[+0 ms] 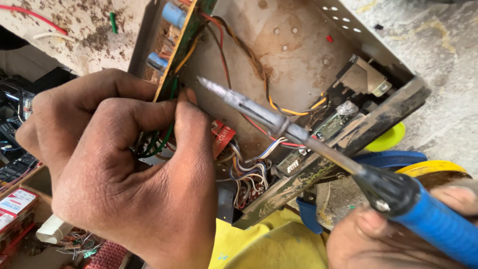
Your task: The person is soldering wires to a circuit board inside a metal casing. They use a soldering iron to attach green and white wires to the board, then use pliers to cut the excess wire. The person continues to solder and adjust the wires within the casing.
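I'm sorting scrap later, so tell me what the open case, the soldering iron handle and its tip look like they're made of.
The case looks like sheet metal, dull and rust-stained, with punched holes. The soldering iron, held by the right hand, has a handle that looks like glossy blue plastic with a black collar. Its tip appears to be bare grey metal, crusted and dull.

Electronics repair workshop: soldering iron (318,149), opened metal chassis (298,55) w/ loose wiring (249,174), grimy bench (438,99).
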A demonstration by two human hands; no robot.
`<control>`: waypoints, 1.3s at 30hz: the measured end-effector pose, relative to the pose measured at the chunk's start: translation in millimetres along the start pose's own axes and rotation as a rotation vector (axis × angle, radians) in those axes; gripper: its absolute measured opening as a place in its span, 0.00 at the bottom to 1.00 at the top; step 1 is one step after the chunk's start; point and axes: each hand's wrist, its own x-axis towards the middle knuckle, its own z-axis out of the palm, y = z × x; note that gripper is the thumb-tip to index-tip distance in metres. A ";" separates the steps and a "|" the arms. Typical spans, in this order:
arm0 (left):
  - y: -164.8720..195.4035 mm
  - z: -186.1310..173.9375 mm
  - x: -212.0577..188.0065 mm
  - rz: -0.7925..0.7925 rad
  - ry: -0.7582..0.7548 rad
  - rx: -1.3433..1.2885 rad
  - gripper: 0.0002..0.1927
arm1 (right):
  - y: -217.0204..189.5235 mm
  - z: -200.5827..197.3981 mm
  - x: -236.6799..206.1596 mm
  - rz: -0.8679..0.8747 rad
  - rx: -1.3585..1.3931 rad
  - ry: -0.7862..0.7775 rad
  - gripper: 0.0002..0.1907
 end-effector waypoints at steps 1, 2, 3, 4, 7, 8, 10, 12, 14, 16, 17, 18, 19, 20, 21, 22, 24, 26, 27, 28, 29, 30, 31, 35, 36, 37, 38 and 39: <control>2.7 -0.1 1.4 0.001 -0.002 -0.001 0.07 | -0.9 -0.6 0.5 -0.002 0.000 0.004 0.21; 4.3 -0.6 3.7 0.004 0.001 -0.001 0.07 | -2.2 -2.1 2.3 -0.001 0.000 0.005 0.21; 6.3 -0.2 5.1 0.005 0.006 -0.001 0.07 | -3.4 -3.3 2.7 -0.001 0.002 0.010 0.21; 7.4 -0.5 5.9 0.006 0.007 0.000 0.07 | -5.1 -5.0 3.3 0.001 0.001 0.010 0.21; 4.2 0.2 1.3 0.010 0.014 0.003 0.08 | -9.9 -9.0 2.5 0.009 0.001 0.011 0.21; 1.5 0.9 -2.5 0.013 0.018 0.002 0.08 | -12.3 -10.6 1.9 0.009 -0.001 0.013 0.21; -5.5 1.7 -11.4 0.020 0.023 0.005 0.08 | -16.3 -13.2 -0.3 0.014 -0.007 0.007 0.21; -11.1 2.3 -16.7 0.030 0.034 0.001 0.08 | -20.5 -18.2 0.3 0.015 -0.006 0.017 0.21; -11.3 3.4 -15.5 0.046 0.056 -0.004 0.08 | -25.1 -26.1 3.1 0.015 0.003 0.022 0.21; -7.3 2.2 -6.9 0.074 0.082 -0.012 0.08 | -35.5 -36.6 2.9 0.014 0.013 0.027 0.21; -3.8 1.5 -2.0 0.091 0.104 -0.017 0.08 | -41.3 -42.1 3.2 0.015 0.020 0.029 0.21; -0.1 0.4 2.1 0.107 0.133 -0.020 0.08 | -50.7 -48.6 2.7 0.013 0.032 0.030 0.21; 1.9 -0.7 5.4 0.128 0.165 -0.023 0.08 | -58.8 -53.1 1.1 0.013 0.044 0.029 0.21; 2.1 -2.8 6.3 0.136 0.176 -0.043 0.08 | -71.4 -58.9 -0.2 0.009 0.053 0.038 0.21; 1.6 -3.5 5.9 0.133 0.196 -0.066 0.08 | -83.6 -63.6 -2.4 0.011 0.062 0.037 0.21; -3.4 -10.0 1.9 0.128 0.181 -0.097 0.08 | -97.4 -68.4 -4.6 0.011 0.073 0.032 0.21; -17.3 -22.7 -8.3 0.109 0.119 -0.212 0.08 | -122.4 -77.3 -11.5 -0.013 0.052 0.034 0.21; -30.1 -36.2 -16.8 0.123 0.136 -0.326 0.08 | -137.3 -85.4 -26.2 -0.083 0.009 0.016 0.21; -36.0 -46.1 -19.5 0.151 0.180 -0.347 0.07 | -140.4 -89.9 -34.9 -0.137 -0.028 0.010 0.21; -39.6 -57.3 -21.2 0.180 0.212 -0.376 0.07 | -144.7 -97.1 -51.2 -0.156 -0.032 0.017 0.21; -41.3 -69.1 -19.7 0.086 0.189 -0.473 0.06 | -150.2 -107.1 -69.0 -0.174 -0.053 -0.027 0.20; -42.7 -83.6 -20.1 -0.013 0.148 -0.574 0.05 | -154.0 -118.7 -87.8 -0.194 -0.073 -0.071 0.19; -43.0 -101.3 -23.9 -0.117 0.090 -0.667 0.05 | -152.7 -125.1 -113.7 -0.172 -0.099 -0.089 0.17; -67.9 -195.1 -66.1 0.079 0.007 -0.816 0.06 | -115.1 -126.5 -198.7 0.065 0.014 0.030 0.11; -83.3 -220.6 -80.3 0.181 0.033 -0.865 0.07 | -101.9 -119.9 -215.0 0.170 0.198 0.104 0.12; -102.3 -245.2 -95.0 0.243 0.039 -0.899 0.07 | -90.0 -112.9 -229.4 0.217 0.281 0.151 0.11; -122.2 -267.5 -111.7 0.253 0.028 -0.921 0.08 | -80.1 -108.7 -236.2 0.249 0.360 0.181 0.11; -142.6 -283.5 -121.1 0.281 0.022 -0.952 0.08 | -72.7 -103.8 -244.7 0.281 0.326 0.175 0.11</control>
